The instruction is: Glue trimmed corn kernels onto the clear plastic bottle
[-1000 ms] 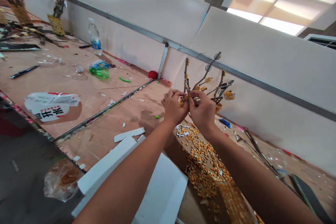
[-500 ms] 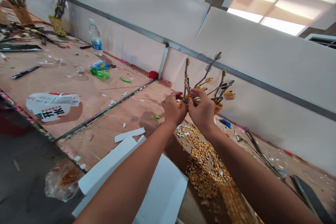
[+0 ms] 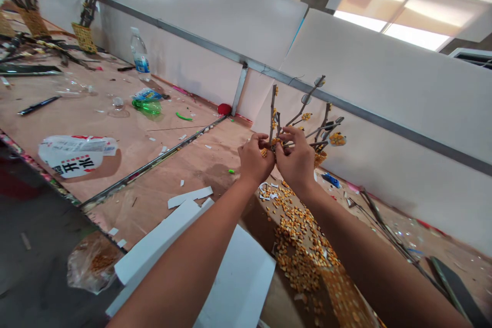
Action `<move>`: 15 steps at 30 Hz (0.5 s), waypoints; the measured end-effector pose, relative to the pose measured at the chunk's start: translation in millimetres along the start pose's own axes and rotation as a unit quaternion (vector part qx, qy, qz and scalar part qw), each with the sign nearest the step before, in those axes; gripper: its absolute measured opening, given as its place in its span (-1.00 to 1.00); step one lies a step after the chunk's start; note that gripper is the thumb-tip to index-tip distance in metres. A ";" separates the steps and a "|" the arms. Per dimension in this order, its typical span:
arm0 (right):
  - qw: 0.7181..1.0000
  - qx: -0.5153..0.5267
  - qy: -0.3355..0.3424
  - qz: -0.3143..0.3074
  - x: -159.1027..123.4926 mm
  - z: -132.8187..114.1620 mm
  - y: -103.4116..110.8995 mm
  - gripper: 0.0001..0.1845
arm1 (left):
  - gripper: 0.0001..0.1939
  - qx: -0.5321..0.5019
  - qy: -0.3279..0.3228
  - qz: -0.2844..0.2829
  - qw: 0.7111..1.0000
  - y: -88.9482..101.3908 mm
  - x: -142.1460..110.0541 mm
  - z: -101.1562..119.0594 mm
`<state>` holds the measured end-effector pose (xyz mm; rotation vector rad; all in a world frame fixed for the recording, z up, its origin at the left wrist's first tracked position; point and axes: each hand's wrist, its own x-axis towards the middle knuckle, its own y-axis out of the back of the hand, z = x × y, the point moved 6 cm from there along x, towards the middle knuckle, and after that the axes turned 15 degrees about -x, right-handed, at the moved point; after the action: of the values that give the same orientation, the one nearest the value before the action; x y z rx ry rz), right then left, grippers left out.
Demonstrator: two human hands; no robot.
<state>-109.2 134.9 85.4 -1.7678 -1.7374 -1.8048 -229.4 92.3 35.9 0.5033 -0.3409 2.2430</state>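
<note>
My left hand and my right hand meet over the table with curled fingers. Both are closed around the foot of an upright brown twig, where a small yellow kernel-covered patch shows between the fingertips. More branching twigs rise behind my right hand, carrying clusters of yellow corn kernels on small clear discs. A yellow kernel-covered base peeks out past my right hand; the hands hide most of it. Below my wrists, loose corn kernels lie spread on brown board.
White foam boards lie under my left forearm. A phone and dark twigs are at right. Leftward stand a water bottle and a woven pot of sticks. A white panel borders the table's back.
Almost nothing differs. My right index finger has shifted slightly upward at the twig's foot, and both hands stay in the same place.
</note>
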 end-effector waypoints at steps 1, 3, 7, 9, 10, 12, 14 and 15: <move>1.000 0.000 -0.002 -0.001 -0.2 0.4 0.1 -0.62 | -0.62 0.000 -0.002 -0.001 1.000 0.1 -0.1 0.3; 1.000 0.001 -0.005 -0.002 -0.3 0.7 0.4 -0.61 | -0.63 0.006 -0.011 -0.004 1.000 -0.1 -1.1 1.8; 1.000 0.007 -0.009 -0.004 0.3 0.8 1.3 -0.60 | -0.68 0.018 -0.035 -0.018 0.999 -2.3 -3.8 5.7; 1.000 0.009 -0.012 -0.002 0.2 1.0 2.3 -0.61 | -0.70 0.020 -0.038 -0.022 0.999 -2.9 -3.9 5.8; 1.000 0.008 -0.013 -0.002 -0.1 1.2 2.6 -0.61 | -0.71 0.020 -0.036 -0.022 0.999 -2.7 -3.4 5.4; 1.000 0.008 -0.013 -0.006 -0.9 1.9 2.5 -0.60 | -0.73 0.021 -0.030 -0.020 0.999 -2.1 -1.9 3.8; 1.000 0.008 -0.012 -0.013 -1.8 2.4 1.9 -0.58 | -0.75 0.022 -0.026 -0.019 0.999 -1.8 -0.2 2.0; 1.000 0.008 -0.010 -0.015 -2.1 2.4 1.7 -0.58 | -0.76 0.023 -0.025 -0.019 0.999 -1.8 0.6 1.2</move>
<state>-105.8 134.7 84.2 -1.7707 -1.7895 -1.7849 -228.2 93.3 37.3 0.5866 -0.3033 2.2079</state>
